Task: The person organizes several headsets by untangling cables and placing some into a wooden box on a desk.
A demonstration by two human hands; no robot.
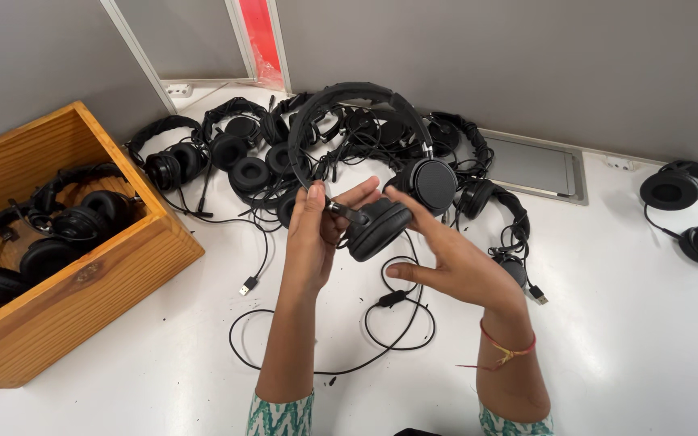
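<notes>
A black headset [369, 165] with a padded headband and two round ear cups is held up above the white table. My left hand [317, 234] grips it at the lower ear cup and the short microphone arm. My right hand [454, 258] touches the same ear cup from the right with its fingers spread, a red thread around the wrist. The headset's black cable [381, 323] hangs down and coils on the table below my hands.
A pile of black headsets [284, 149] lies at the back of the white table [624, 323]. A wooden box [74, 266] at the left holds several more headsets. One separate headset [692, 210] lies at the far right. Grey partition walls stand behind.
</notes>
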